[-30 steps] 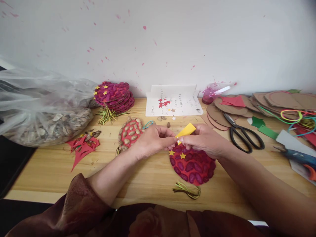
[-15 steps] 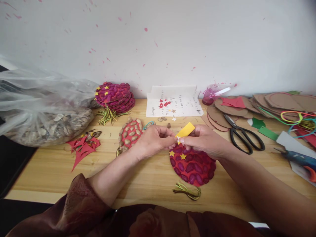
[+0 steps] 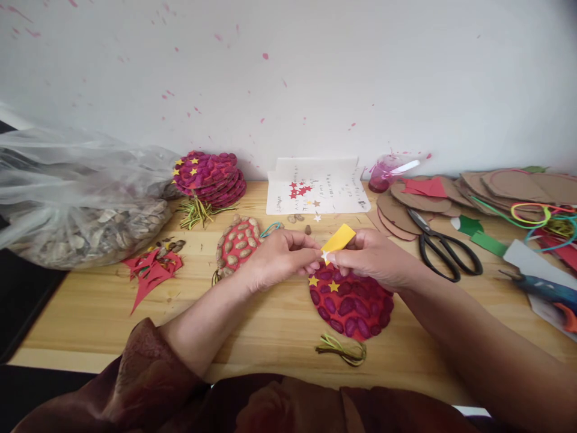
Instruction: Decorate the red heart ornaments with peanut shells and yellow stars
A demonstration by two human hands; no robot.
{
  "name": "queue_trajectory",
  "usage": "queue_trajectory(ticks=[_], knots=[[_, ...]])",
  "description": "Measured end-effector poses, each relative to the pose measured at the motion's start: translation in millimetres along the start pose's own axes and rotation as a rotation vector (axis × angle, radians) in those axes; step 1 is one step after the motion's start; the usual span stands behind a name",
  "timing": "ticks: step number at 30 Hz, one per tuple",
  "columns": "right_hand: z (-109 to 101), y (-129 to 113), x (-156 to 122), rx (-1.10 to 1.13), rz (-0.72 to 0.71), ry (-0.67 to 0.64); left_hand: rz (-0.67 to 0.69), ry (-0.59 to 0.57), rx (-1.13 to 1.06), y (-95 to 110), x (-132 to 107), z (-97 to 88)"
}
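Observation:
Between my thumb and fingers, my right hand (image 3: 372, 255) pinches a yellow strip (image 3: 339, 238). A small white star (image 3: 325, 257) sits at the strip's lower end, under the right thumb tip. My left hand (image 3: 291, 255) is closed, its fingertips pinched at the star's left edge. Below both hands lies a round red piece (image 3: 349, 307) covered with purple-dyed shells, partly hidden by the fingers. It bears yellow stars (image 3: 334, 287) at its upper left. A bundle of green and brown yarn (image 3: 341, 350) lies just in front of it.
Left: a clear plastic bag (image 3: 90, 231), red scraps (image 3: 155, 270), and a stack of purple shell-covered discs (image 3: 211, 177). Behind: a paper sheet (image 3: 338, 186) with small red stars. Right: black scissors (image 3: 444, 246), cardboard pieces (image 3: 514, 186), and a blue glue gun (image 3: 541, 287).
My left fingertips have drawn slightly away to the left, and more of the white star shows. The yellow strip stays in my right hand, nearly still.

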State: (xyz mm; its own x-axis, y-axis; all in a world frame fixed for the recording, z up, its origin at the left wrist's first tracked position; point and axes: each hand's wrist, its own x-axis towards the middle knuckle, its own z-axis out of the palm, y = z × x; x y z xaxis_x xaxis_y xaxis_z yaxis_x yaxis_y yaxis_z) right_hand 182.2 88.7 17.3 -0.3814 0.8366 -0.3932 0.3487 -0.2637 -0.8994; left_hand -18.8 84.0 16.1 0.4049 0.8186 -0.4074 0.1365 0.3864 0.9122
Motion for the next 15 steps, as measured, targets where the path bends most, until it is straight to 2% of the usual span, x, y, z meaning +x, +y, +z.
queue_trajectory(ticks=[15], knots=[[0.4,-1.5,-1.5,0.021,-0.001,-0.02,0.012,-0.006,0.015,-1.7,0.8,-0.1]])
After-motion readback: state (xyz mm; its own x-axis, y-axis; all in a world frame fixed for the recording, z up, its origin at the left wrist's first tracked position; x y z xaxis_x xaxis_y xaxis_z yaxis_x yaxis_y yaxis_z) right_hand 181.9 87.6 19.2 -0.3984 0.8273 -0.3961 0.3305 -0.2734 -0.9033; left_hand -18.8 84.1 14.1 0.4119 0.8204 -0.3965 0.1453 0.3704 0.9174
